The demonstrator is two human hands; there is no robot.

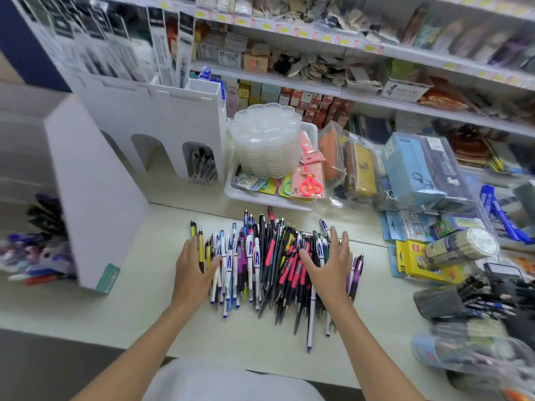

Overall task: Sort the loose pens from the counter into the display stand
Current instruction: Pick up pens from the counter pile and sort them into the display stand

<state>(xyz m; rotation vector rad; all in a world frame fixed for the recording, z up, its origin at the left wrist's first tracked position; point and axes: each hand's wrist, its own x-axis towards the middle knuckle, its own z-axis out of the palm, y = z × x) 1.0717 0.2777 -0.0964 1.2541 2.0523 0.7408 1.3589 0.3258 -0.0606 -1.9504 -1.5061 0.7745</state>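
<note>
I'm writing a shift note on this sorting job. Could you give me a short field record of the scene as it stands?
pens: mixed loose pile lying on the counter, between and under both hands
left hand: fingers straight, resting on the pile's left edge
right hand: fingers spread, resting on the pile's right side
display stand: white, left of the pile; holds some pens, blurred
behind pile: white tray with stacked clear palettes and packaged scissors
progress: neither hand holds a pen

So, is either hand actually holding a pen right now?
No, the left hand and right hand lie flat with straight fingers on the sides of the pen pile, gripping none.
</note>
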